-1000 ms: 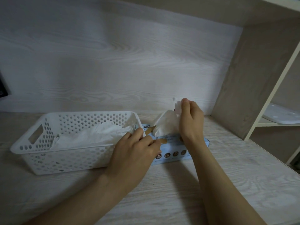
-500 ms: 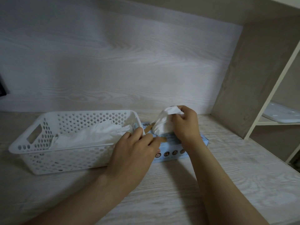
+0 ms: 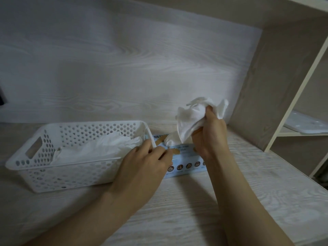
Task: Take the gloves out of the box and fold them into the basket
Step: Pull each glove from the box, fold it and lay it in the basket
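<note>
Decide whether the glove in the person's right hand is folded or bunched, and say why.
Bunched, not folded: the glove sticks out of the right hand in loose, uneven wrinkles, held above the box.

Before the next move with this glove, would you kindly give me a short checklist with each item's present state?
1. Grip of the right hand on the glove: ok.
2. That glove free of the box and of the next glove poking out: cannot tell; its tip hangs close.
3. The left hand pressing the box down: ok.
4. Held glove smooth enough to fold: not ok, crumpled.
5. Room in the basket beside the gloves lying there: ok.
</note>
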Demonstrator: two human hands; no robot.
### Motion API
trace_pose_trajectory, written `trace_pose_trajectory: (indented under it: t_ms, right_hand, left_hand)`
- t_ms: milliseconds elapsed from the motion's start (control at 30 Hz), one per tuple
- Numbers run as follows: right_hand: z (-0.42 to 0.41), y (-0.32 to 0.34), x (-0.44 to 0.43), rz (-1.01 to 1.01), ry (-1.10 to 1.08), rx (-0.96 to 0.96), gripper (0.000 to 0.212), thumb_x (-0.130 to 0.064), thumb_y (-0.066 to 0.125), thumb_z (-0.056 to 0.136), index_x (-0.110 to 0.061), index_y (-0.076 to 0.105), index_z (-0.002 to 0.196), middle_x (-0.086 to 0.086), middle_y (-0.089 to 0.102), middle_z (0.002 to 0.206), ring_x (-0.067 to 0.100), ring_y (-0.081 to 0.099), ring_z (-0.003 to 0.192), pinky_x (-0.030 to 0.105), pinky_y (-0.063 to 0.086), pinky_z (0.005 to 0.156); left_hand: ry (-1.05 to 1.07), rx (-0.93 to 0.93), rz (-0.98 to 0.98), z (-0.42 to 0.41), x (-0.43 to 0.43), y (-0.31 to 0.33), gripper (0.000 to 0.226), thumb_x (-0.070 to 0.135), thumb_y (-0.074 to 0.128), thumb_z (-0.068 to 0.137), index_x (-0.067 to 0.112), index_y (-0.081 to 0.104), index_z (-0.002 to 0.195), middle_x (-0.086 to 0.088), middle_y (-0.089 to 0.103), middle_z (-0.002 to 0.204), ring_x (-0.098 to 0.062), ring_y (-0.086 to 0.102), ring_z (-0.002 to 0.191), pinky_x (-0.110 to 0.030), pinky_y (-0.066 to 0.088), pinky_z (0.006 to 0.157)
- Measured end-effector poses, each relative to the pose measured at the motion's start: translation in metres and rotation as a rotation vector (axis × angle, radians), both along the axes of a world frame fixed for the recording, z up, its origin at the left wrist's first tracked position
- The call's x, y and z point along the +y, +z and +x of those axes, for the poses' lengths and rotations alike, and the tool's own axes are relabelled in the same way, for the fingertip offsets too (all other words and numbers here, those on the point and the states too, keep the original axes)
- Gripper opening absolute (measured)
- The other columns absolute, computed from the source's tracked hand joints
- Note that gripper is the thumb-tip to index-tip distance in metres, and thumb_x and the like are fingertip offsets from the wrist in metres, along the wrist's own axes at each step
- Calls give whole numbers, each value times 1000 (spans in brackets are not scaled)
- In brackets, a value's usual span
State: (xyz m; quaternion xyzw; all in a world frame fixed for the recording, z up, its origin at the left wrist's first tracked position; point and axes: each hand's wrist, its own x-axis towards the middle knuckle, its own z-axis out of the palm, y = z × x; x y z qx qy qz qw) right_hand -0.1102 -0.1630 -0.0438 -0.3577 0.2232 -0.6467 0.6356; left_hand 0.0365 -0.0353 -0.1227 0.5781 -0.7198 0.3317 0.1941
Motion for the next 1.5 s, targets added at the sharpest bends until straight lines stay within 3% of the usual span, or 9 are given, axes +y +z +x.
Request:
trace_pose_trajectory:
  t_ms: [233, 400, 500, 567, 833, 967, 1167, 1333, 1500]
  right_hand:
    - [16, -4, 19, 71, 311, 163, 38, -15, 53, 104, -2, 61, 139, 23, 70, 132, 39, 67, 126, 52, 56, 103]
    - [23, -10, 24, 61, 567, 151, 51, -13, 49, 99, -6, 52, 149, 25, 64, 141, 43, 63, 130, 57, 57, 98]
    - [29, -12, 26, 24, 594, 153, 49, -10, 52, 95, -3, 57, 143, 26, 66, 136, 42, 64, 124, 60, 52, 108]
    - [30, -13, 28, -44, 473, 261, 45, -16, 58, 90, -4, 64, 133, 27, 68, 130, 43, 66, 121, 62, 56, 100]
    - [33, -21, 36, -492, -400, 874, 58, -7, 73, 81, -27, 52, 131, -5, 58, 122, 10, 57, 111, 25, 49, 92]
    - [44, -23, 36, -787, -262, 864, 42, -7, 53, 88, -22, 66, 126, -10, 66, 129, 4, 60, 119, 29, 50, 100]
    - [68, -1, 50, -720, 302, 730, 49, 2, 38, 100, -15, 62, 140, 5, 77, 120, 16, 70, 115, 30, 54, 98]
    - [74, 5, 48, -688, 331, 838, 23, -19, 52, 83, -5, 70, 82, 9, 59, 72, 26, 53, 69, 37, 40, 68]
    - [71, 17, 45, -749, 244, 898, 24, -20, 73, 90, -16, 61, 70, 1, 60, 72, 20, 57, 66, 31, 44, 62]
  left_hand:
    - [26, 293, -134, 1, 18, 39, 28, 42, 48, 104, 21, 67, 105, -1, 63, 112, -26, 56, 95, -46, 47, 82]
    - [96, 831, -38, 16, 23, 64, 59, 61, 46, 102, 16, 48, 140, -5, 65, 134, -26, 64, 114, -47, 53, 97]
    - [-16, 1025, 15, 30, 22, 72, 33, 50, 61, 98, 20, 73, 101, 7, 77, 96, -13, 71, 89, -41, 59, 79]
    - [-60, 1080, 8, 35, 24, 76, 26, 39, 68, 96, 22, 73, 76, 9, 73, 74, -10, 68, 73, -34, 56, 67]
    - [-123, 1513, 102, 56, 18, 86, 10, 21, 68, 94, 22, 77, 92, 2, 79, 90, -23, 76, 91, -46, 64, 84]
    - [-221, 1568, 199, 66, 21, 95, 22, 7, 62, 98, 21, 80, 101, -5, 80, 93, -23, 77, 87, -33, 60, 63]
    - [-370, 1438, 456, 82, 30, 100, 26, 11, 57, 99, 17, 81, 103, -23, 74, 100, -41, 68, 90, -42, 47, 76]
    - [-274, 1495, 319, 92, 29, 100, 23, 15, 56, 96, 4, 74, 87, -16, 62, 81, -26, 57, 76, -32, 40, 65]
    - [-224, 1535, 151, 96, 25, 98, 26, 16, 61, 98, 0, 63, 77, -11, 54, 73, -22, 49, 67, -32, 37, 61]
